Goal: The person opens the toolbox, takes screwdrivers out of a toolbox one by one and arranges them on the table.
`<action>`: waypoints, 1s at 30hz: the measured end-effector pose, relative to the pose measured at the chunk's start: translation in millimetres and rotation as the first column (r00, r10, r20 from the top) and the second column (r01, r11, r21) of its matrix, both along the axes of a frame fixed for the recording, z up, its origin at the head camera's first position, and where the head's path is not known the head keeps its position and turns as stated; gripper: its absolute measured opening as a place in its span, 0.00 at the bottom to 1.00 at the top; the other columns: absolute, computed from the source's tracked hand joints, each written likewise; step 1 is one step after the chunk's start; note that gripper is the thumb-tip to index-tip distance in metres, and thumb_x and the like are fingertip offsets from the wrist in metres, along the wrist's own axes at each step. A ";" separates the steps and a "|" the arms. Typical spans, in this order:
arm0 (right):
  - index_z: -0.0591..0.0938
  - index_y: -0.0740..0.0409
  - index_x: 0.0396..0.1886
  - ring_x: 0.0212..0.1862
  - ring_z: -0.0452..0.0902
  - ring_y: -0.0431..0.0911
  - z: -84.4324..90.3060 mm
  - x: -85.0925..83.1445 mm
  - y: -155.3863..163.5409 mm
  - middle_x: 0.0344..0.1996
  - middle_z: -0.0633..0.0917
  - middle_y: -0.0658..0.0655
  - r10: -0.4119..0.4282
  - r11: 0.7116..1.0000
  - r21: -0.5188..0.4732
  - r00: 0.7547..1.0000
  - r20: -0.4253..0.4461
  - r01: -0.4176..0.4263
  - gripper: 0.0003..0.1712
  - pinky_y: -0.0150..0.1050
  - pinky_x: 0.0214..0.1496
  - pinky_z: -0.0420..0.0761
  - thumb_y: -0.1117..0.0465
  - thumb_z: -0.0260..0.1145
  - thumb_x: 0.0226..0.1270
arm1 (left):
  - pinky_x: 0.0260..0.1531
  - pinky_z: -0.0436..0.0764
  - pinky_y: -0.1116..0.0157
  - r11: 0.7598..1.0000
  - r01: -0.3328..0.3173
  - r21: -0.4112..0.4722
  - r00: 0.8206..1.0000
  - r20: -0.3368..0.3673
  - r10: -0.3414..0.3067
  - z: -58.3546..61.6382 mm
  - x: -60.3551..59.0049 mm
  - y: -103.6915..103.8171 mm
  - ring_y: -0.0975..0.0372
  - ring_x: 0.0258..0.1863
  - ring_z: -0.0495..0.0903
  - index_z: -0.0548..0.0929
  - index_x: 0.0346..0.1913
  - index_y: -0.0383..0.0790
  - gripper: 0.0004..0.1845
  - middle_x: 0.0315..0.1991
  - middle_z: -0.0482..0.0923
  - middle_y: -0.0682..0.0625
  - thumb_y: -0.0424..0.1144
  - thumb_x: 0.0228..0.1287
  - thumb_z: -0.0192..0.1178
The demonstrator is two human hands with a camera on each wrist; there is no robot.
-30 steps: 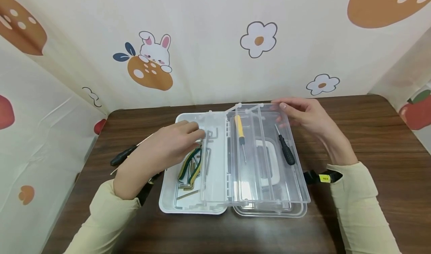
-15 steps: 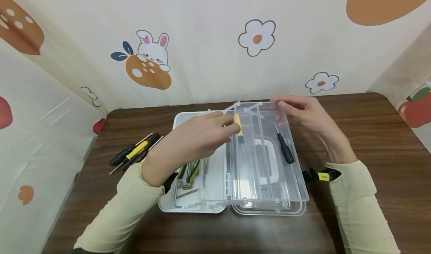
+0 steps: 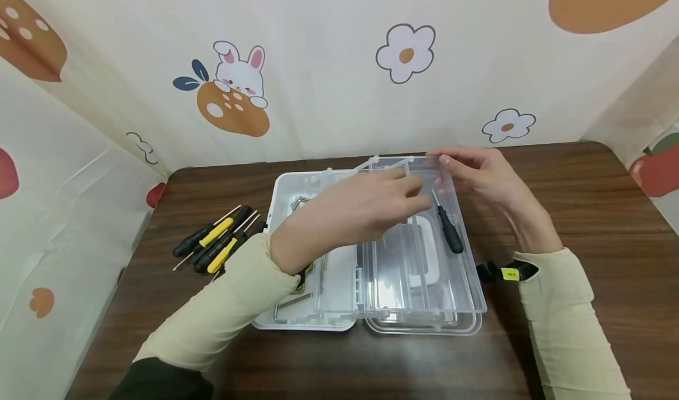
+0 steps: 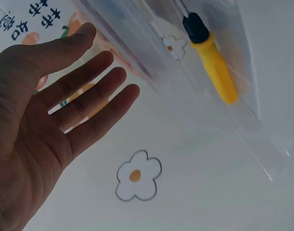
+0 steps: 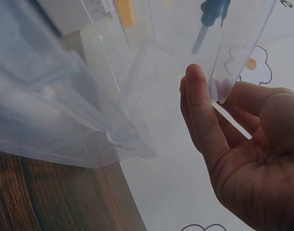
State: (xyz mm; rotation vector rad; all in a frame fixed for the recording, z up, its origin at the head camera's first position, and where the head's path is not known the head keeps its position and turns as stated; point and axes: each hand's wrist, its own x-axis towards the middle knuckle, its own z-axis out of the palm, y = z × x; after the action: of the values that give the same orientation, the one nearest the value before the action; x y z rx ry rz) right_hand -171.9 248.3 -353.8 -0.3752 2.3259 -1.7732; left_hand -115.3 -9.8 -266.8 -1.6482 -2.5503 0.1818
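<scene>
Hiding yellow screwdriver [image 4: 215, 65]: left hand [image 3: 371, 207]

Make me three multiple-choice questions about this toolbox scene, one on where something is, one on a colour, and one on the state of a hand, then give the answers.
1. Where does the black-handled screwdriver lie?
A. In the clear tray, near its right side
B. On the table beside the wall
C. In the person's left hand

2. What colour is the handle of the screwdriver seen through the tray in the left wrist view?
A. Red
B. Yellow
C. Green

3. How is the left hand?
A. Clenched in a fist
B. Gripping a hex key
C. Fingers straight, holding nothing

Answers:
1. A, the head view shows it lying in the tray's rightmost channel, near the right hand.
2. B, the handle is plainly yellow with a black collar.
3. C, the left wrist view shows straight, spread fingers with nothing held.
</scene>
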 end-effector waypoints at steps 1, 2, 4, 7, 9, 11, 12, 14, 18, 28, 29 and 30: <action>0.83 0.56 0.66 0.45 0.88 0.40 0.4 0.2 0.3 0.51 0.90 0.39 -0.007 1.000 0.019 1.000 -0.001 0.007 0.21 0.37 0.44 0.89 0.53 0.63 0.79 | 0.43 0.81 0.67 1.000 0.002 -0.018 1.000 0.004 -0.002 0.4 -0.8 4.3 0.57 0.46 0.80 0.82 0.55 0.47 0.12 0.50 0.82 0.52 0.31 0.76 0.57; 0.83 0.55 0.66 0.47 0.87 0.39 0.9 0.5 0.6 0.51 0.90 0.38 -0.014 0.999 0.037 1.000 0.000 0.014 0.22 0.36 0.45 0.89 0.52 0.63 0.79 | 0.44 0.81 0.67 0.999 0.003 -0.037 1.000 0.013 -0.003 0.5 -1.6 8.5 0.57 0.48 0.79 0.82 0.57 0.47 0.12 0.53 0.82 0.52 0.32 0.76 0.57; 0.83 0.54 0.66 0.51 0.85 0.37 1.8 0.9 1.3 0.52 0.89 0.36 -0.021 0.998 0.063 1.000 0.001 0.021 0.22 0.35 0.46 0.88 0.51 0.63 0.79 | 0.45 0.82 0.66 0.998 0.013 -0.066 0.999 0.032 -0.011 0.3 -3.1 16.6 0.57 0.52 0.79 0.81 0.58 0.48 0.13 0.56 0.81 0.52 0.32 0.77 0.56; 0.83 0.53 0.67 0.54 0.84 0.37 2.4 0.5 1.5 0.52 0.89 0.35 -0.025 0.997 0.074 1.000 0.008 0.025 0.23 0.35 0.47 0.87 0.50 0.63 0.79 | 0.48 0.82 0.67 0.996 0.042 -0.081 0.998 0.057 -0.037 -2.4 -5.8 26.9 0.57 0.56 0.77 0.81 0.60 0.49 0.15 0.57 0.80 0.52 0.32 0.77 0.56; 0.83 0.53 0.67 0.55 0.83 0.38 2.7 0.1 1.8 0.52 0.89 0.36 -0.021 0.997 0.078 1.000 0.010 0.020 0.23 0.35 0.47 0.87 0.49 0.62 0.80 | 0.50 0.81 0.66 0.995 0.079 -0.066 0.996 0.057 -0.075 -5.9 -7.9 32.4 0.57 0.56 0.76 0.81 0.61 0.50 0.17 0.55 0.80 0.52 0.31 0.76 0.56; 0.83 0.52 0.67 0.55 0.83 0.39 2.7 -0.3 1.8 0.52 0.89 0.35 -0.022 0.996 0.081 1.000 0.007 0.021 0.23 0.35 0.46 0.86 0.49 0.62 0.79 | 0.54 0.81 0.66 0.993 0.109 -0.056 0.993 0.046 -0.106 -9.4 -9.1 36.9 0.57 0.58 0.76 0.82 0.62 0.51 0.19 0.57 0.81 0.52 0.30 0.75 0.56; 0.83 0.51 0.66 0.54 0.82 0.39 2.7 -0.4 1.7 0.52 0.89 0.35 -0.023 0.996 0.084 1.000 0.007 0.023 0.22 0.34 0.46 0.85 0.49 0.63 0.79 | 0.55 0.80 0.66 0.991 0.120 -0.053 0.992 0.043 -0.118 -11.2 -9.6 38.8 0.57 0.57 0.76 0.82 0.63 0.51 0.20 0.57 0.81 0.52 0.30 0.75 0.57; 0.83 0.51 0.66 0.54 0.81 0.39 2.5 -0.4 1.5 0.51 0.89 0.35 -0.023 0.997 0.080 1.000 0.006 0.023 0.22 0.34 0.46 0.85 0.50 0.63 0.79 | 0.54 0.81 0.66 0.989 0.132 -0.066 0.991 0.044 -0.130 -13.8 -9.4 43.0 0.57 0.57 0.76 0.82 0.63 0.51 0.20 0.57 0.81 0.52 0.28 0.74 0.57; 0.84 0.52 0.66 0.50 0.82 0.38 2.4 0.0 1.0 0.51 0.90 0.36 -0.028 0.998 0.064 1.000 0.013 0.027 0.22 0.34 0.44 0.84 0.50 0.63 0.79 | 0.56 0.81 0.66 0.984 0.145 -0.102 0.989 0.058 -0.139 -16.8 -8.2 48.7 0.57 0.57 0.77 0.82 0.63 0.49 0.21 0.58 0.80 0.52 0.28 0.73 0.58; 0.84 0.52 0.65 0.41 0.87 0.40 1.8 -0.9 0.2 0.50 0.91 0.39 -0.016 0.999 0.040 1.000 0.008 0.015 0.21 0.36 0.40 0.85 0.52 0.63 0.79 | 0.57 0.77 0.67 0.974 0.205 -0.099 0.967 0.177 -0.185 -15.4 -2.0 49.6 0.59 0.54 0.77 0.85 0.58 0.52 0.17 0.52 0.81 0.54 0.30 0.74 0.60; 0.84 0.52 0.65 0.40 0.87 0.41 1.6 -1.1 0.2 0.50 0.91 0.40 -0.013 0.999 0.035 1.000 0.008 0.013 0.20 0.36 0.40 0.85 0.52 0.63 0.79 | 0.58 0.76 0.67 0.973 0.207 -0.096 0.962 0.202 -0.185 -15.0 -1.1 49.8 0.60 0.55 0.77 0.85 0.57 0.52 0.16 0.52 0.81 0.54 0.30 0.74 0.60; 0.84 0.52 0.65 0.40 0.87 0.41 1.4 -1.3 0.1 0.50 0.91 0.40 -0.010 0.999 0.031 1.000 0.008 0.010 0.20 0.36 0.40 0.85 0.52 0.63 0.79 | 0.59 0.76 0.68 0.973 0.210 -0.093 0.956 0.228 -0.184 -14.7 -0.2 49.9 0.60 0.56 0.77 0.86 0.57 0.53 0.16 0.53 0.81 0.54 0.31 0.74 0.61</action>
State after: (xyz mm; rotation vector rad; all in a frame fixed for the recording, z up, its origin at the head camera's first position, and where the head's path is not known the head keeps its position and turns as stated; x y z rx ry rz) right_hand -173.2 248.4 -352.4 -0.3514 2.3507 -1.7377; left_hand -115.4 40.2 -281.5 -2.0608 -2.5451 0.1422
